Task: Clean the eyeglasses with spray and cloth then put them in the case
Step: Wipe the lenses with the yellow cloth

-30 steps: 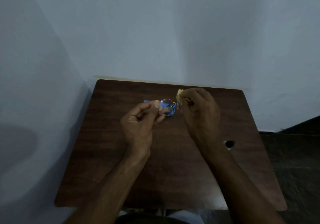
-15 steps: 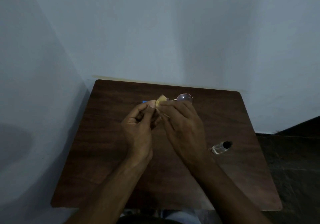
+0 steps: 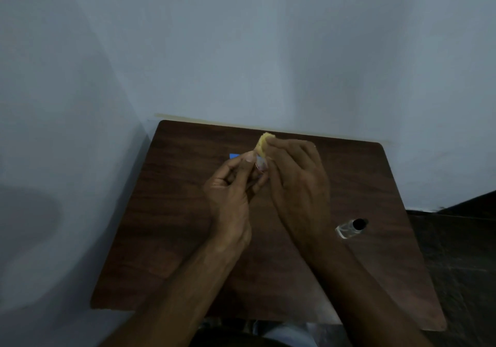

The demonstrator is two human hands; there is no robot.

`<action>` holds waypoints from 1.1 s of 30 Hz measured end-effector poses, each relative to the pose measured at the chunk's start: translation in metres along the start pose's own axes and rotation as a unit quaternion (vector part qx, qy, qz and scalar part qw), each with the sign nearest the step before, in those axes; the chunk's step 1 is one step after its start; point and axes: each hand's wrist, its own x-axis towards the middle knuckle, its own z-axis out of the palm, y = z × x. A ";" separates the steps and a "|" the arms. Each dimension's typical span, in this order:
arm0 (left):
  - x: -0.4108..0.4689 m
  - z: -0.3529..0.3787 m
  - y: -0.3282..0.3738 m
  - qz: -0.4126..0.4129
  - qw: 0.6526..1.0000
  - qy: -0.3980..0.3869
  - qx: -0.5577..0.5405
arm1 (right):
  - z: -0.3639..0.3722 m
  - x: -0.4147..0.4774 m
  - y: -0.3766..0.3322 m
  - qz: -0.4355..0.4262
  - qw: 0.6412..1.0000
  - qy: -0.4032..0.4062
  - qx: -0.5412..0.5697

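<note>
Since half a second ago, the far lens has slipped behind your right hand, which pinches the yellow cloth. Meanwhile your left hand pinches the eyeglasses, seemingly by the rim, above the table. Wipe lightly; support the frame beside the lens.

Two hands — left hand, right hand — one cloth, one pair of eyeglasses, one spray bottle, one blue object, one worktop.
</note>
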 end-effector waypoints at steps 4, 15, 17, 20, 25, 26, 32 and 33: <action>-0.003 -0.002 0.002 0.018 0.999 -0.004 0.037 | 0.001 -0.017 -0.018 -0.054 0.997 -0.048 0.003; -0.004 -0.002 0.010 0.074 0.997 -0.019 0.026 | -0.018 -0.007 0.009 0.022 0.999 -0.027 -0.005; -0.005 0.000 0.010 0.093 0.994 -0.027 0.041 | -0.021 -0.003 0.016 0.072 0.997 -0.021 -0.018; -0.007 0.001 0.011 0.090 0.995 -0.025 0.036 | -0.021 -0.001 0.007 0.073 0.997 -0.016 -0.014; -0.008 -0.001 0.011 0.099 0.993 -0.041 0.055 | -0.023 -0.002 0.012 0.090 0.996 -0.003 -0.022; -0.008 -0.001 0.011 0.101 0.992 -0.045 0.060 | -0.022 0.000 0.013 0.096 0.995 0.005 -0.028; -0.002 -0.002 0.013 0.100 0.992 -0.030 0.066 | -0.018 -0.008 -0.006 0.040 0.997 0.050 0.036; -0.003 -0.001 0.014 0.099 0.992 -0.024 0.068 | -0.015 -0.013 -0.011 0.029 0.997 0.040 0.055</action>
